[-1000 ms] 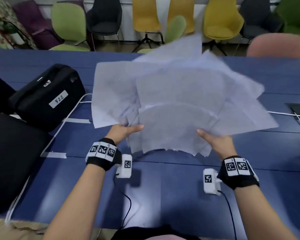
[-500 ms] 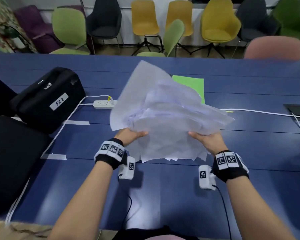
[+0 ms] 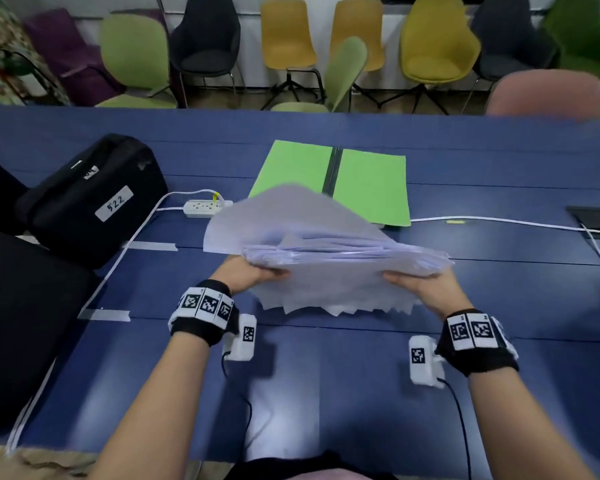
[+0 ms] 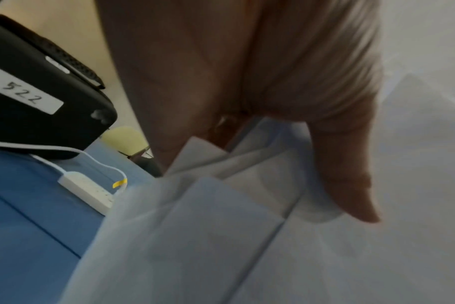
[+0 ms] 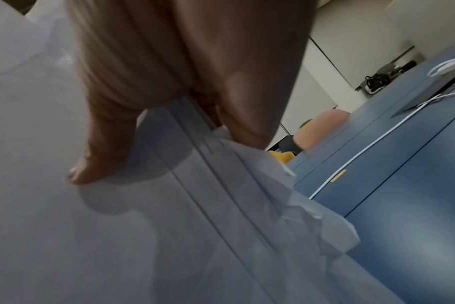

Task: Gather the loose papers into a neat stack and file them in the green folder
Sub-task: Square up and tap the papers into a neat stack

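A loose bundle of white papers (image 3: pixel 326 258) hangs just above the blue table (image 3: pixel 326 368), its sheets uneven at the near edge. My left hand (image 3: pixel 253 271) grips the bundle's left side, thumb on top. My right hand (image 3: pixel 420 282) grips the right side the same way. In the left wrist view my thumb (image 4: pixel 346 176) presses down on the papers (image 4: pixel 221 236); in the right wrist view my thumb (image 5: pixel 99 152) lies on the sheets (image 5: pixel 143 236). The green folder (image 3: pixel 371 185) lies open and flat on the table just beyond the bundle, its near left part hidden by paper.
A black case labelled 522 (image 3: pixel 94 199) sits at the left, a white power strip (image 3: pixel 205 207) and cable beside it. A white cable (image 3: pixel 499 221) runs right toward a dark floor box (image 3: pixel 596 220). Tape strips (image 3: pixel 104 315) mark the table. Chairs line the far side.
The papers, fanned upright and wide a second ago, have been brought down and tipped nearly flat into a tighter bundle. Both hands lowered with them, uncovering the open green folder.
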